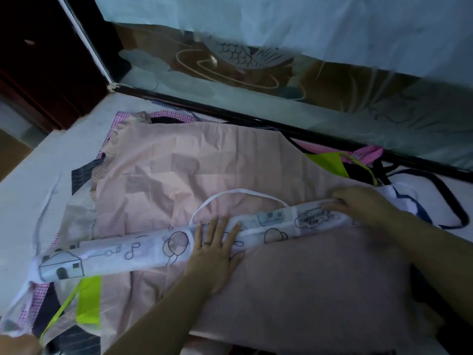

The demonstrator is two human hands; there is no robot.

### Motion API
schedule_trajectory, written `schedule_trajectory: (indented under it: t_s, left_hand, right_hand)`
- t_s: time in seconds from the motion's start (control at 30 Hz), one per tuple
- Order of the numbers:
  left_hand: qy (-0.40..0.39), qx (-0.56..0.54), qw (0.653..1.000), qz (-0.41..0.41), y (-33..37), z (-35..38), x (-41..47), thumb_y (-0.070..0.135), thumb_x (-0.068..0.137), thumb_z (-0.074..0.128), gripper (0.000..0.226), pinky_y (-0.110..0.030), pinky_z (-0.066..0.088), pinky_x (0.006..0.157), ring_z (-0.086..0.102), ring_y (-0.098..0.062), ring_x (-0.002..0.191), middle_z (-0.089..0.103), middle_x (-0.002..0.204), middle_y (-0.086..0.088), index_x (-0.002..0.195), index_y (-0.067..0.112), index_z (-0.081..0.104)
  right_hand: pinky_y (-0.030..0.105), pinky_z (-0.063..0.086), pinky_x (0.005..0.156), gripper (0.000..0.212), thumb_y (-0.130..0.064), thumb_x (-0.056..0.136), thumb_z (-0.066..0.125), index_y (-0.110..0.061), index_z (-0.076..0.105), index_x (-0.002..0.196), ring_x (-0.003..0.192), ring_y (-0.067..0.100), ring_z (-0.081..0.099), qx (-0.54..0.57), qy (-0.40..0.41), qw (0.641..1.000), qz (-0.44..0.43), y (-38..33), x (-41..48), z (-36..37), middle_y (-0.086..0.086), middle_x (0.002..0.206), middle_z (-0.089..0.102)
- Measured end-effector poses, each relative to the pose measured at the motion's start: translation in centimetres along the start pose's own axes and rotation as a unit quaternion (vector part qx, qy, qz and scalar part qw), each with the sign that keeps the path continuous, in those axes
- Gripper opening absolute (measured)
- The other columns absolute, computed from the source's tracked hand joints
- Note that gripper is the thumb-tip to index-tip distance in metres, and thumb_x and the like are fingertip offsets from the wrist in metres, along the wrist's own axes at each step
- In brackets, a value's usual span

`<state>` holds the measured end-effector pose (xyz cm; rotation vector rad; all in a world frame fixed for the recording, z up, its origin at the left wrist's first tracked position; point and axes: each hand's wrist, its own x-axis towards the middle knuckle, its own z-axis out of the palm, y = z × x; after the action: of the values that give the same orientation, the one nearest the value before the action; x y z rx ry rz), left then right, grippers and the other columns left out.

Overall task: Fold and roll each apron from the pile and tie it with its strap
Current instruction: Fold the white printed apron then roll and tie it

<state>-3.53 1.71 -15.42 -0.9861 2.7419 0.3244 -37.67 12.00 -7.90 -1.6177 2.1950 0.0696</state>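
A white apron (110, 254) printed with houses, balloons and music notes lies folded into a long narrow strip across a spread pink apron (179, 165). My left hand (215, 249) presses flat on the strip's middle, fingers spread. My right hand (358, 203) rests on the strip's right end, fingers curled on the fabric. A white strap (238, 193) loops out above the strip between my hands.
Under the pink apron lies a pile of other aprons: lime green (88, 303), pink checked (166, 115), dark striped (82, 175). A white apron with dark trim (435, 196) lies at right. A dark rail and etched glass panel (256, 73) border the far side.
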Motion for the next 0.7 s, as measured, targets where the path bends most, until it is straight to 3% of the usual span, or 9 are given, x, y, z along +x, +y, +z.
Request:
schedule_trajectory:
  t_s: [0.13, 0.2, 0.27, 0.43, 0.5, 0.57, 0.63, 0.7]
  left_hand:
    - [0.015, 0.007, 1.0, 0.017, 0.2, 0.0, 0.2, 0.057, 0.098, 0.007, 0.064, -0.046, 0.006, 0.111, 0.03, -0.031, 0.133, 0.045, 0.145, -0.014, 0.145, 0.02, 0.03]
    - [0.031, 0.008, 0.999, 0.017, 0.2, 0.2, 0.2, 0.058, 0.099, 0.008, 0.064, -0.046, 0.006, 0.111, 0.03, -0.031, 0.134, 0.042, 0.147, -0.013, 0.149, 0.022, 0.026]
    - [0.056, 0.013, 0.998, 0.018, 0.2, 0.5, 0.4, 0.058, 0.099, 0.009, 0.064, -0.045, 0.005, 0.112, 0.029, -0.031, 0.134, 0.037, 0.149, -0.01, 0.153, 0.026, 0.012]
    - [0.092, 0.022, 0.995, 0.022, 0.2, 1.0, 0.4, 0.057, 0.099, 0.009, 0.064, -0.046, 0.004, 0.112, 0.029, -0.032, 0.135, 0.037, 0.149, -0.012, 0.153, 0.026, 0.002]
    - [0.094, 0.024, 0.995, 0.024, 0.2, 1.2, 0.4, 0.057, 0.099, 0.009, 0.064, -0.046, 0.004, 0.112, 0.029, -0.033, 0.135, 0.034, 0.149, -0.012, 0.153, 0.025, 0.002]
    - [0.085, 0.026, 0.996, 0.022, 0.2, 1.2, 0.5, 0.057, 0.099, 0.008, 0.064, -0.046, 0.003, 0.112, 0.029, -0.033, 0.135, 0.032, 0.149, -0.012, 0.154, 0.025, 0.006]
    - [0.072, 0.031, 0.997, 0.019, 0.3, 1.1, 0.6, 0.057, 0.099, 0.008, 0.065, -0.046, 0.003, 0.112, 0.03, -0.033, 0.134, 0.033, 0.148, -0.012, 0.152, 0.022, 0.02]
    - [0.062, 0.037, 0.997, 0.018, 0.3, 1.0, 0.7, 0.056, 0.099, 0.008, 0.064, -0.046, 0.004, 0.112, 0.03, -0.033, 0.133, 0.038, 0.147, -0.014, 0.147, 0.02, 0.03]
  right_hand:
    - [0.026, 0.035, 0.063, 0.039, -0.047, 0.095, 0.047, -0.017, 0.059, 0.073, 0.075, 0.019, 0.058, -0.05, -0.042, 0.998, 0.007, 1.7, 1.1, 0.6, 0.0, 0.073, 0.057]
    - [0.023, 0.037, 0.059, 0.046, -0.05, 0.093, 0.049, -0.014, 0.06, 0.067, 0.066, 0.015, 0.055, -0.042, -0.051, 0.998, 0.015, 2.2, 1.8, 1.0, -0.001, 0.068, 0.058]
    - [0.017, 0.027, 0.049, 0.049, -0.049, 0.092, 0.051, -0.018, 0.051, 0.054, 0.053, 0.007, 0.044, -0.022, -0.057, 0.998, 0.009, 2.7, 2.3, 1.5, -0.005, 0.055, 0.048]
    - [0.021, 0.031, 0.051, 0.05, -0.05, 0.089, 0.056, -0.024, 0.043, 0.048, 0.052, 0.006, 0.042, -0.002, -0.057, 0.998, -0.011, 3.7, 2.9, 1.7, -0.007, 0.052, 0.044]
    - [0.027, 0.033, 0.051, 0.052, -0.052, 0.089, 0.053, -0.027, 0.037, 0.047, 0.052, 0.012, 0.046, -0.03, -0.017, 0.999, -0.031, 4.4, 2.5, 1.8, -0.008, 0.051, 0.041]
    - [0.023, 0.024, 0.05, 0.053, -0.05, 0.089, 0.053, -0.031, 0.029, 0.046, 0.049, 0.016, 0.046, -0.082, 0.052, 0.993, -0.062, 5.3, 2.1, 1.8, -0.011, 0.048, 0.035]
    - [0.025, 0.023, 0.061, 0.057, -0.031, 0.08, 0.073, -0.03, 0.029, 0.044, 0.047, 0.018, 0.045, -0.153, 0.087, 0.984, -0.029, 5.9, 1.9, 2.0, -0.009, 0.045, 0.038]
    - [0.034, 0.031, 0.071, 0.048, -0.003, 0.06, 0.085, -0.019, 0.043, 0.042, 0.048, 0.023, 0.048, -0.188, 0.174, 0.966, 0.036, 5.8, 1.6, 2.8, 0.002, 0.043, 0.046]
